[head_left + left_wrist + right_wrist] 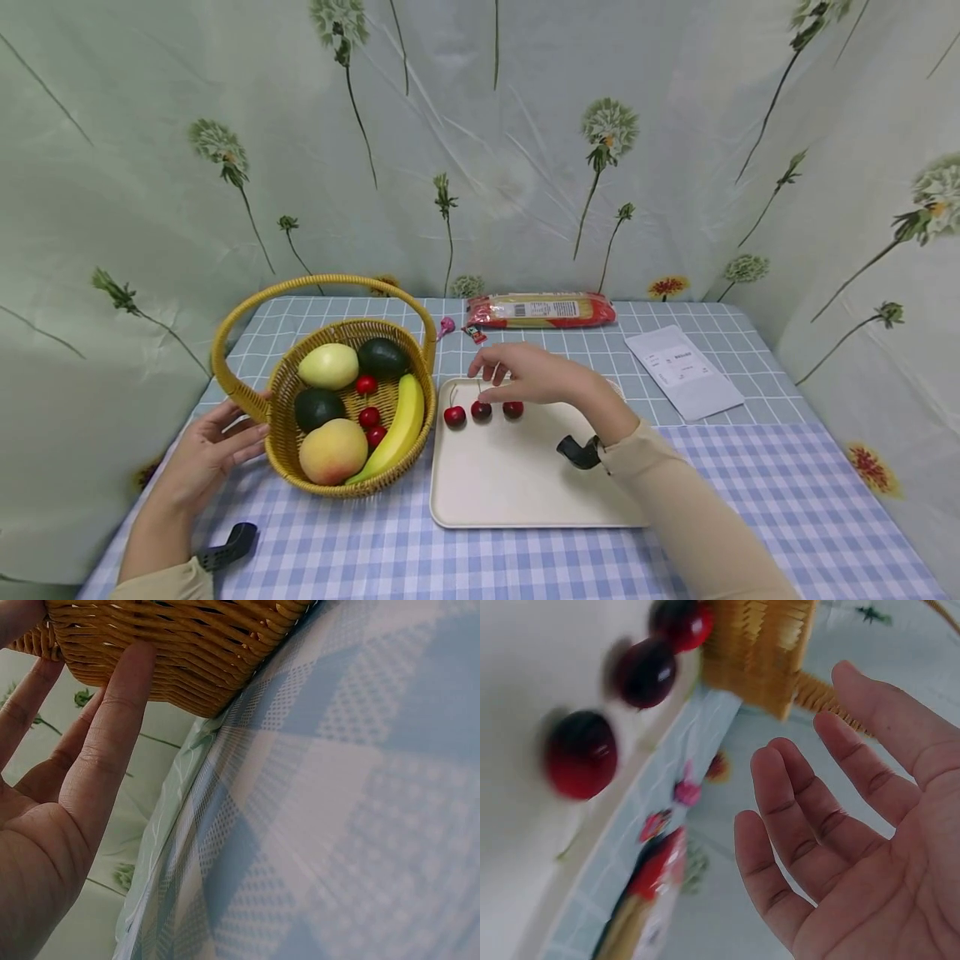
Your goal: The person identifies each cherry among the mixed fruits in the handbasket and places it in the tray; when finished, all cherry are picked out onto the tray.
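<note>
Fingers of the left hand (202, 458) lie flat against the woven basket (281, 392); right hand (536, 377), grip slack, hovers over three glossy cherries (481, 411).

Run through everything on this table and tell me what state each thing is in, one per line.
Left hand: open, fingers touching the basket's side.
Right hand: open, over the cherries.
Basket: upright, filled with fruit.
Tray: flat, holding three cherries at its far edge.
Noodle packet: lying flat, looks sealed.
Paper slip: lying flat.

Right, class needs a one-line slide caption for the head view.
Left hand steadies wicker basket of fruit; open right hand hovers over three cherries on tray.
</note>
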`<state>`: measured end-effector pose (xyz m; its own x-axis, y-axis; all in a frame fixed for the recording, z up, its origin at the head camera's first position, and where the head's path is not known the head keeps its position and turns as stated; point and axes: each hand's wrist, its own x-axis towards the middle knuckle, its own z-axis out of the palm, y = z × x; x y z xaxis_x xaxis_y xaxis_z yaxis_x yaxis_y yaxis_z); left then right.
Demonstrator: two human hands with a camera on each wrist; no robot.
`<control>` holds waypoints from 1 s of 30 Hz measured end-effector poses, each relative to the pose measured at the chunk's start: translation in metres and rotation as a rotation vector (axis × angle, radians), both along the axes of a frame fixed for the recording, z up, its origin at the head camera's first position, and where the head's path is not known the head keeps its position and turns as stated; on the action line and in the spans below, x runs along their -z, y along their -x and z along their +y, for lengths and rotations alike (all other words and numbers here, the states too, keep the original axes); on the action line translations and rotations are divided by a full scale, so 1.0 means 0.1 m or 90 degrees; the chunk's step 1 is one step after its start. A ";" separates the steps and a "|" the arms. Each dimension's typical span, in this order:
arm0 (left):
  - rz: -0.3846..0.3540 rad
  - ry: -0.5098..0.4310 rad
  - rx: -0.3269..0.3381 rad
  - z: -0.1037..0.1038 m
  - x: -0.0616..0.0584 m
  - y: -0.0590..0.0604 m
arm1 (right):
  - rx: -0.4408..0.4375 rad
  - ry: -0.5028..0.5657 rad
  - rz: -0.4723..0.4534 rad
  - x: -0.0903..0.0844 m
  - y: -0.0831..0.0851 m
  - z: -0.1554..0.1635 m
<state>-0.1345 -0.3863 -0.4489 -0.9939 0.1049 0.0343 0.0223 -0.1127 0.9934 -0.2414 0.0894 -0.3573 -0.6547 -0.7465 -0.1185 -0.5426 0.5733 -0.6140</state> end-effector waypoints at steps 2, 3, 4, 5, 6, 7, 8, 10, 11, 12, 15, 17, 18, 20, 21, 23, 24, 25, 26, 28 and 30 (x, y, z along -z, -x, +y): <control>0.000 0.005 -0.001 0.01 -0.01 -0.01 | -0.019 -0.005 0.004 -0.06 -0.02 -0.11; 0.000 0.006 -0.002 0.01 -0.01 -0.01 | -0.030 -0.007 0.008 -0.08 -0.03 -0.16; 0.002 0.006 -0.003 0.01 -0.01 -0.01 | -0.041 -0.008 0.010 -0.10 -0.03 -0.21; 0.004 0.004 -0.003 0.01 -0.01 -0.01 | -0.051 -0.009 0.013 -0.12 -0.04 -0.27; 0.005 0.003 -0.004 0.01 -0.01 -0.01 | -0.060 -0.009 0.015 -0.14 -0.04 -0.32; 0.006 0.002 -0.004 0.01 -0.01 -0.01 | -0.069 -0.009 0.017 -0.15 -0.04 -0.37; 0.006 0.001 -0.005 0.01 -0.01 -0.01 | -0.078 -0.009 0.019 -0.16 -0.04 -0.42; 0.007 -0.001 -0.005 0.01 0.00 0.00 | -0.093 -0.010 0.020 -0.19 -0.05 -0.51; 0.007 -0.001 -0.005 0.01 0.00 -0.01 | -0.099 -0.011 0.023 -0.21 -0.06 -0.56; 0.007 0.000 -0.007 0.01 -0.01 -0.01 | -0.105 -0.012 0.024 -0.23 -0.06 -0.60; 0.003 0.007 -0.011 0.02 -0.01 -0.02 | -0.115 -0.024 0.032 -0.29 -0.08 -0.72; -0.002 0.013 -0.012 0.02 -0.01 -0.02 | -0.120 -0.038 0.038 -0.32 -0.09 -0.79; -0.003 0.015 -0.013 0.02 -0.01 -0.02 | -0.123 -0.044 0.041 -0.33 -0.10 -0.83; -0.004 0.016 -0.010 0.02 -0.02 -0.02 | -0.132 -0.055 0.047 -0.34 -0.11 -0.90; -0.003 0.017 -0.009 0.02 -0.02 -0.02 | -0.138 -0.057 0.046 -0.36 -0.11 -0.94; -0.002 0.016 -0.007 0.02 -0.02 -0.02 | -0.148 -0.056 0.037 -0.37 -0.11 -1.01; -0.002 0.017 -0.007 0.02 -0.02 -0.02 | -0.153 -0.056 0.034 -0.37 -0.10 -1.05; -0.004 0.018 -0.006 0.03 -0.02 -0.02 | -0.156 -0.057 0.027 -0.37 -0.09 -1.09; -0.005 0.019 -0.007 0.03 -0.01 -0.02 | -0.156 -0.058 0.021 -0.38 -0.07 -1.14; -0.010 0.023 -0.014 0.03 -0.01 -0.02 | -0.160 -0.065 0.013 -0.37 -0.03 -1.24; -0.012 0.024 -0.019 0.03 -0.02 -0.02 | -0.168 -0.081 0.015 -0.36 0.01 -1.34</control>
<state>-0.1328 -0.3835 -0.4470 -0.9970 0.0762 0.0123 0.0066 -0.0747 0.9972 -0.2419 -0.0449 -0.3210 -0.4442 -0.8712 -0.2089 -0.6963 0.4825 -0.5314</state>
